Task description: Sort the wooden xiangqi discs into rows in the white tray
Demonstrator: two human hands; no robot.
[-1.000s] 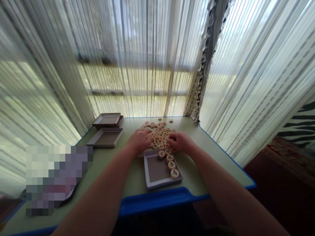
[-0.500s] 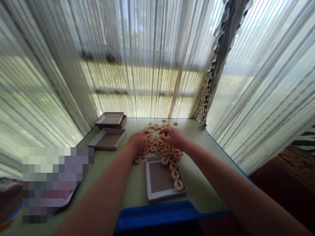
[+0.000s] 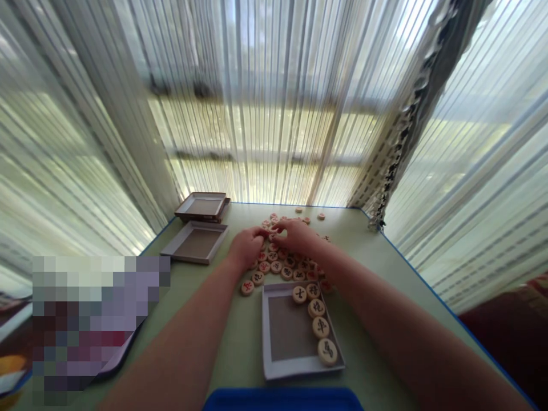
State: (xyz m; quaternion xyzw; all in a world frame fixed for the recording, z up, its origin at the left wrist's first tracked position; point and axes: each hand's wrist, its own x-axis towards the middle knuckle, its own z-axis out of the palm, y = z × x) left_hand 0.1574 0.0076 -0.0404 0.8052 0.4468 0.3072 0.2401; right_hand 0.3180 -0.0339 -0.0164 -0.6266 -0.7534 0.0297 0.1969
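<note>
Several round wooden Chinese chess pieces point(image 3: 276, 266) with red or black characters lie in a loose pile on the table. My left hand point(image 3: 247, 246) rests at the pile's left side, fingers stretched toward the pieces at its middle. From the right, my right hand point(image 3: 297, 235) reaches over the pile; its thumb and index finger are bent but apart, close to the left fingertips. Neither hand shows a piece clearly gripped. Nearer to me is a shallow white box point(image 3: 266, 337). Black-lettered pieces line its right side and far right corner, including a piece point(image 3: 327, 351) at the near end.
A second shallow box point(image 3: 205, 244) and a brown-edged box point(image 3: 201, 206) stand at the back left. A blurred-out object point(image 3: 103, 325) lies at the left. A blue edge point(image 3: 282, 399) is close to me. Sheer curtains point(image 3: 265, 114) hang behind the green table point(image 3: 240, 337).
My right hand has moved closer to my left, and their fingertips now nearly meet over the pile. The view has shifted slightly. The pieces in the near box look the same.
</note>
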